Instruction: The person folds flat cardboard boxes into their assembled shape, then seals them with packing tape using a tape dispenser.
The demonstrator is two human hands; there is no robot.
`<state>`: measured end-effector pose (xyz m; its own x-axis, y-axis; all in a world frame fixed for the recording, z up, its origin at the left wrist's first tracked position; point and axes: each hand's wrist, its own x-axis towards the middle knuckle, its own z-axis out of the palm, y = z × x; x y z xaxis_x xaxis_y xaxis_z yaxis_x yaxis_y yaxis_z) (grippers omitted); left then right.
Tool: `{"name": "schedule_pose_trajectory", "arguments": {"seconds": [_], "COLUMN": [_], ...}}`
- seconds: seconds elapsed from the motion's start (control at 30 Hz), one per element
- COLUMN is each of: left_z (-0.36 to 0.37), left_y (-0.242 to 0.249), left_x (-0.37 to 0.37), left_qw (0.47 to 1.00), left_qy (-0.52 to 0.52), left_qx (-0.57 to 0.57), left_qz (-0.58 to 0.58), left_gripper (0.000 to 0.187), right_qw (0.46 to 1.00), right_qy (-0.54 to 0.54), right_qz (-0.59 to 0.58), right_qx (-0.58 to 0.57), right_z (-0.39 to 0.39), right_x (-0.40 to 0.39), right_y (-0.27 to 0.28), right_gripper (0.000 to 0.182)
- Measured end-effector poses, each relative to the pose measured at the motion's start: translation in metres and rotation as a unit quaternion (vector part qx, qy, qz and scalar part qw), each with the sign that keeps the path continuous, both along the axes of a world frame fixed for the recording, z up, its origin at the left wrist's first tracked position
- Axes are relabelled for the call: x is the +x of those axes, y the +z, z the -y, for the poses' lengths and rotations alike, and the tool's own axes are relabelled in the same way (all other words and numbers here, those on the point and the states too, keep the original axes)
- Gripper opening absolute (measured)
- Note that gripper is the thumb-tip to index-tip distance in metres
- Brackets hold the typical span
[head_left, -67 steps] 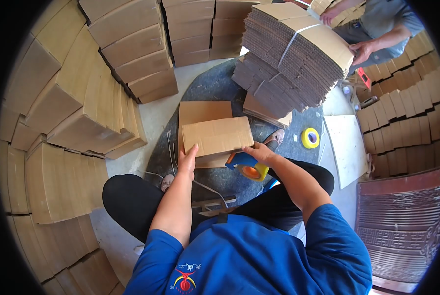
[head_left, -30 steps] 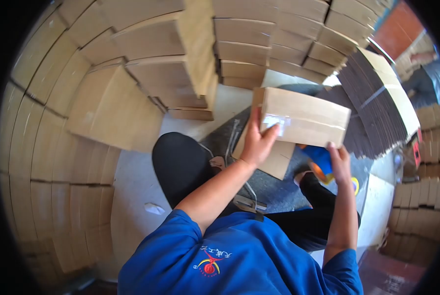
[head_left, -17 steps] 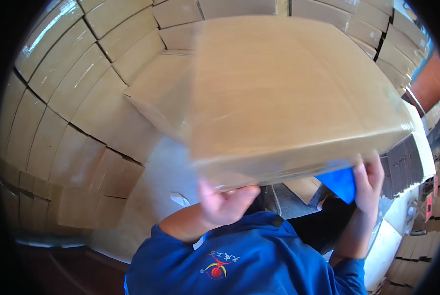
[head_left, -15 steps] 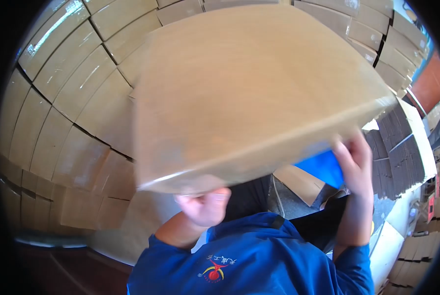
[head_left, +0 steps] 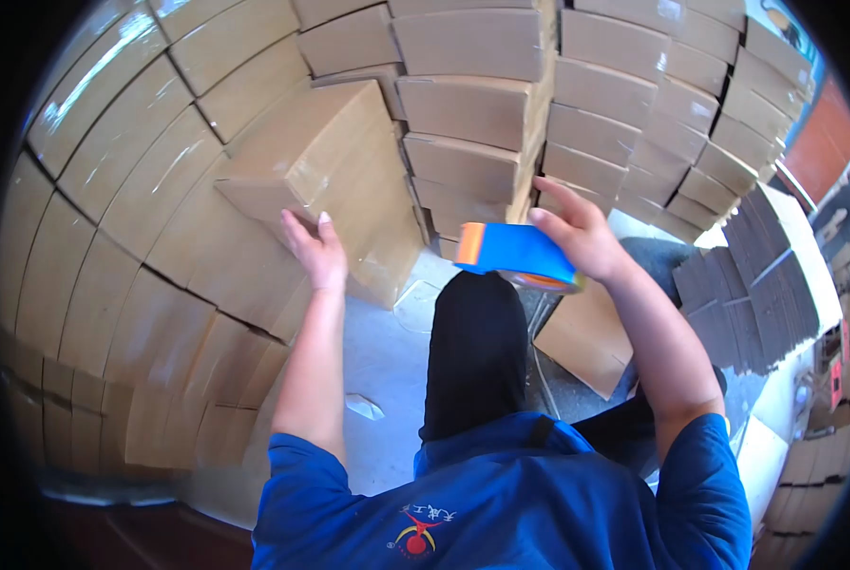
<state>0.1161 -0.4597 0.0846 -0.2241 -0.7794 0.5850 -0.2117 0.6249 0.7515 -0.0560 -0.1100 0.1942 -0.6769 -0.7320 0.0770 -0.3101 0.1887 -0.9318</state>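
Note:
A brown cardboard box [head_left: 296, 128] sits against the stacked cartons, in front of me to the left. My left hand [head_left: 317, 249] is at its near lower corner, fingers stretched and apart, holding nothing. A blue tape dispenser [head_left: 520, 247] with an orange end is in my right hand [head_left: 577, 233], a roll of tape showing at its underside. Thumb and fingers grip its right end, above my knee and apart from the box.
Walls of stacked cartons [head_left: 467, 123] rise in front and to the left. Bundled flat cardboard [head_left: 753, 285] stands at the right. A loose cardboard sheet [head_left: 586, 342] lies on the floor beside my leg, and a small pale scrap [head_left: 364, 407] lies to the left.
The box, held up in front of me by both hands before, now rests at the stack on the left. My left hand has let go; the right has come away with the tape dispenser.

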Motion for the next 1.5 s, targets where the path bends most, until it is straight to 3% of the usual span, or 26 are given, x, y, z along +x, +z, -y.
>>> {"name": "schedule_pose_trajectory", "arguments": {"seconds": [0.13,0.17,0.2,0.27,0.33,0.37,0.4,0.43,0.5,0.7,0.83,1.0,1.1,1.13,1.2,1.3,1.33,1.37,1.4,1.43,1.5], "left_z": [0.054,0.059,0.053,0.017,-0.030,-0.054,-0.072,-0.091,-0.130,-0.227,-0.266,-0.298,-0.318,-0.325,-0.345,-0.366,-0.378,-0.389,-0.391,-0.392,-0.392], "left_y": [-0.030,-0.027,-0.027,-0.020,-0.007,-0.003,0.000,0.002,0.007,0.027,0.030,0.027,0.016,-0.002,-0.029,-0.117,-0.158,-0.163,-0.222,-0.222,-0.294], "left_x": [-0.022,-0.017,-0.016,-0.017,-0.013,-0.015,-0.016,-0.017,-0.025,-0.045,-0.058,-0.087,-0.122,-0.142,-0.177,-0.225,-0.234,-0.227,-0.231,-0.225,-0.217], "left_qw": [1.000,0.998,1.000,0.996,0.996,0.997,0.994,0.982,0.970,0.912,0.871,0.856,0.844,0.839,0.780,0.737,0.735,0.735,0.707,0.670,0.717], "left_qy": [0.005,-0.049,0.000,0.015,0.072,0.057,-0.025,-0.104,-0.207,-0.375,-0.471,-0.502,-0.509,-0.501,-0.475,-0.385,-0.350,-0.348,-0.345,-0.361,-0.310], "left_qx": [-0.009,0.013,0.019,0.054,-0.052,-0.049,-0.100,-0.151,-0.116,-0.157,-0.102,0.006,0.114,0.177,0.397,0.548,0.563,0.543,0.553,0.536,0.457], "left_qz": [-0.010,-0.030,0.001,-0.073,-0.002,-0.004,-0.027,-0.048,-0.058,-0.057,-0.093,-0.127,-0.121,-0.116,-0.087,0.087,0.141,0.210,0.276,0.364,0.426], "left_gripper": [0.074,0.072,0.070,0.072,0.068,0.068,0.064,0.061,0.055,0.043,0.040,0.040,0.039,0.038,0.039,0.042,0.041,0.040,0.038,0.040,0.037], "right_qw": [0.993,0.989,0.980,0.965,0.927,0.906,0.894,0.879,0.864,0.834,0.803,0.772,0.776,0.780,0.808,0.834,0.842,0.846,0.827,0.808,0.768], "right_qy": [-0.093,-0.135,-0.182,-0.230,-0.274,-0.294,-0.282,-0.320,-0.320,-0.376,-0.436,-0.541,-0.543,-0.539,-0.539,-0.527,-0.529,-0.529,-0.551,-0.572,-0.615], "right_qz": [0.061,0.062,0.082,0.111,0.218,0.251,0.294,0.306,0.344,0.349,0.326,0.244,0.189,0.182,0.150,0.158,0.110,0.061,0.038,0.047,0.077], "right_qx": [-0.044,-0.027,-0.024,-0.054,-0.133,-0.172,-0.188,-0.174,-0.183,-0.204,-0.242,-0.230,-0.259,-0.260,-0.186,-0.032,0.000,0.033,0.103,0.133,0.162], "right_z": [-0.075,-0.091,-0.103,-0.128,-0.143,-0.145,-0.149,-0.149,-0.148,-0.154,-0.178,-0.224,-0.251,-0.261,-0.271,-0.273,-0.279,-0.286,-0.286,-0.292,-0.292], "right_x": [-0.011,-0.007,-0.007,-0.007,-0.008,-0.004,-0.002,0.005,0.019,0.043,0.048,0.025,0.003,-0.009,-0.027,-0.051,-0.066,-0.078,-0.083,-0.088,-0.077], "right_y": [-0.021,-0.021,-0.028,-0.049,-0.083,-0.098,-0.112,-0.122,-0.135,-0.159,-0.168,-0.159,-0.131,-0.129,-0.117,-0.119,-0.149,-0.189,-0.214,-0.252,-0.307], "right_gripper": [0.061,0.057,0.055,0.056,0.055,0.053,0.063,0.052,0.053,0.056,0.054,0.054,0.052,0.054,0.058,0.060,0.060,0.060,0.061,0.060,0.062]}}
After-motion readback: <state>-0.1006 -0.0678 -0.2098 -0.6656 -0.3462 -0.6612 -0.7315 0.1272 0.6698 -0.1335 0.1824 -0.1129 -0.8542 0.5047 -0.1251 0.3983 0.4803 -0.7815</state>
